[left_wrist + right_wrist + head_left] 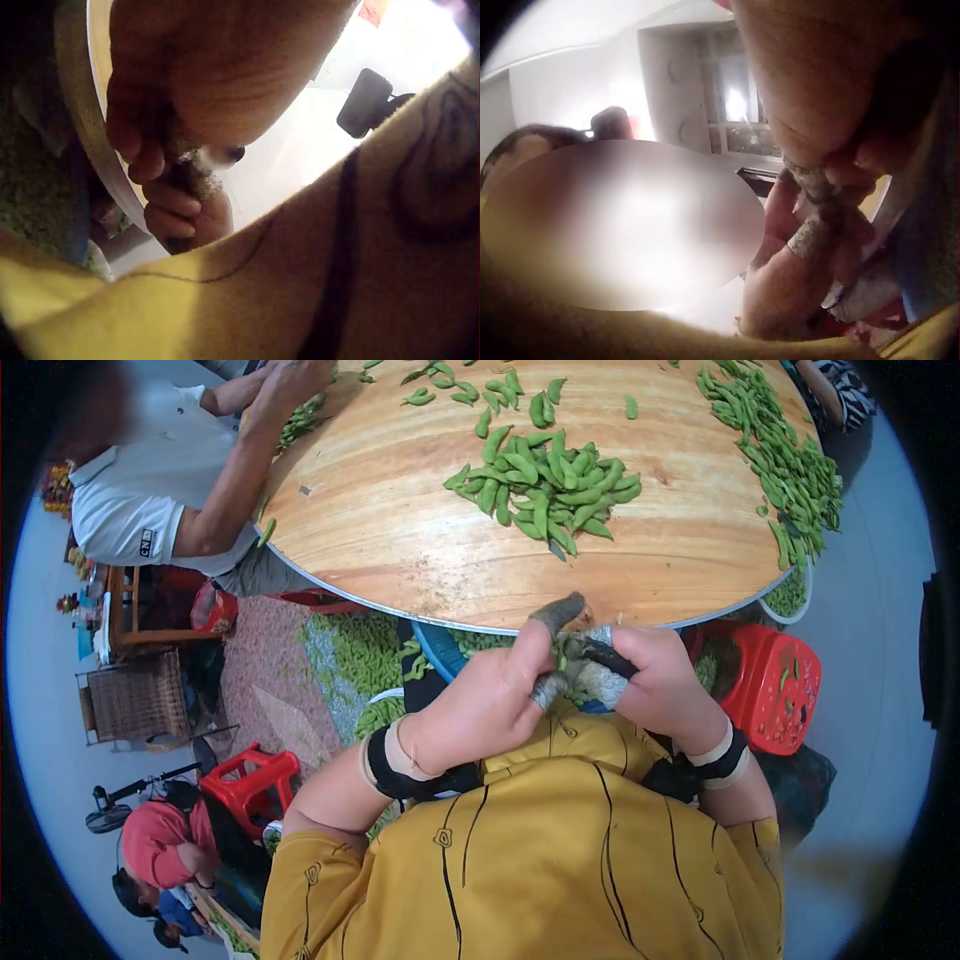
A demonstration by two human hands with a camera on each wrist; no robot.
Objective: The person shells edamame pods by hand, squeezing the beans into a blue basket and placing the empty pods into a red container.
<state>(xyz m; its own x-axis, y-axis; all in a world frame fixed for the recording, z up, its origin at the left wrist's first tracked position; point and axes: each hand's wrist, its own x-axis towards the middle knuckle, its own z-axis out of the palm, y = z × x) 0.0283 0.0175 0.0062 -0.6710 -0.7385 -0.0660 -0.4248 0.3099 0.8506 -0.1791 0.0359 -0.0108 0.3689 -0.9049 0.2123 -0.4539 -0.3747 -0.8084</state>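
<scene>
- Green, a pod [563, 650] shows in part between the fingertips, just off the near edge of the table [400, 560] and above the lap; the rest of it is hidden by fingers.
- The left hand [490, 700] pinches the pod, its thumb raised and its other fingers bent. The right hand [665, 680] grips at the same spot with fingers curled in. Which part of the pod each one holds cannot be told.
- Grey tape [600, 685] wraps several fingertips, and a dark strip [608, 656] lies along the right thumb; whether that is a tool or a wrap is unclear.
- The pod is probably very light, with a firm but bendable skin, a little slick if damp. Hard squeezing could split it or bruise the beans.
- Its tips look the surest hold, one end steadied while the other is pinched; the taped pads should add friction.
- The heap [550, 490] sits on the wood in front of the hands, loose enough to take single pods from the near side. More pods [775, 455] line the right side, some close to the edge and easily knocked off.
- Wood shows between heap and rim, giving room to reach forward. Below, the blue basin [435, 650] sits partly under the table, so its rim and the table's edge are what knuckles could bump.
</scene>
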